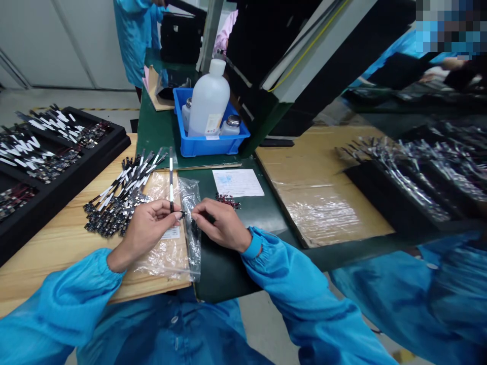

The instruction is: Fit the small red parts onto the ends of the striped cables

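Between thumb and fingers, my left hand (150, 225) pinches a thin flat ribbon cable (171, 177), black with white stretches, which stands upright from the grip. A small dark connector end sticks out of that grip toward my right hand (216, 223). The right fingertips are pinched together close by it; whatever lies between them is too small to make out. Under both hands is a clear plastic bag (167, 258) with a white label. Left of my left hand lies a heap of similar ribbon cables (110, 213). Small red and black parts (228, 201) are piled beyond my right hand.
A blue bin (213, 147) with a white bottle (209, 101) and small jars stands behind. Printed paper (238, 182) lies on the green mat. Black foam trays (64, 172) of cables fill the left; another tray (395, 197) and a co-worker's sleeve (411, 299) are at right.
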Available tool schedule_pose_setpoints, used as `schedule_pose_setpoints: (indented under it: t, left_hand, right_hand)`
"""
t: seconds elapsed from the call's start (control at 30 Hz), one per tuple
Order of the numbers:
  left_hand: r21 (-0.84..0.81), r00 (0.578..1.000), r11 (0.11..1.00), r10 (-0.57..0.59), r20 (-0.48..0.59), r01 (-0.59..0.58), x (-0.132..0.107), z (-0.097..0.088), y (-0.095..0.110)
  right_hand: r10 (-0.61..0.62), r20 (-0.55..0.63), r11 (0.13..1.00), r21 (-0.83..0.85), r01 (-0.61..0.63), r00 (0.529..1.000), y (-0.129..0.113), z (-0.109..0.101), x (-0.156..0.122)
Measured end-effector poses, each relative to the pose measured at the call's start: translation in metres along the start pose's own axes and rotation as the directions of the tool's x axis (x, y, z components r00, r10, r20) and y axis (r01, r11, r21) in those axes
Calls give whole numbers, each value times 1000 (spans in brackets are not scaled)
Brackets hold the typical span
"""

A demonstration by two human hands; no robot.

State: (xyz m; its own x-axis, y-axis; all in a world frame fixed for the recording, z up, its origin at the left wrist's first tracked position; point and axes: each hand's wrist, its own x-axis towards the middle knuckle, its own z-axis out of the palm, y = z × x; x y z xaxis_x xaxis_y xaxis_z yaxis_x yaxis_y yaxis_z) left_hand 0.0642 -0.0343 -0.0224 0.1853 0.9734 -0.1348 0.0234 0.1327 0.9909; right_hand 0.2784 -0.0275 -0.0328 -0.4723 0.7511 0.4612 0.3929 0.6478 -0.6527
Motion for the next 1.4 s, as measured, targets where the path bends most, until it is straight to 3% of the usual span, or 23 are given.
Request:
schedule_pose_setpoints:
  t: [0.53,0.73,0.9,1.0,1.07,1.13,1.23,1.4]
  left_hand:
    - [-6,999,999,-44,9,44,-1,3,-5]
    - [-18,999,999,-39,2,39,-1,2,-5]
    - [-61,999,998,-32,-39,30,0,2,-2]
    - [-71,998,997,-22,-66,17,0,3,-1]
    - [-83,997,996,-20,-78,14,-1,5,-1]
    - [-101,996,995,-14,-89,5,-3,6,-2]
    - [-100,994,994,21,-107,-32,-8,9,-3]
    - [53,989,992,118,-86,-114,-14,13,-5]
  right_hand:
    - [5,13,1000,-16,-5,1000,0,0,0]
    - [-10,-38,1000,12,10,999,-1,1,1]
    - [-81,-199,996,-59,70,977,-7,-5,3]
    - [-173,-367,981,-148,126,914,-13,-4,2]
    - [-247,-406,967,-161,197,880,-16,0,0]
    - [-260,-362,964,-140,224,895,-18,6,-3]
    - [-184,-291,980,-130,151,939,-19,13,-5]
    - [-82,-320,989,-146,37,944,-20,15,-5]
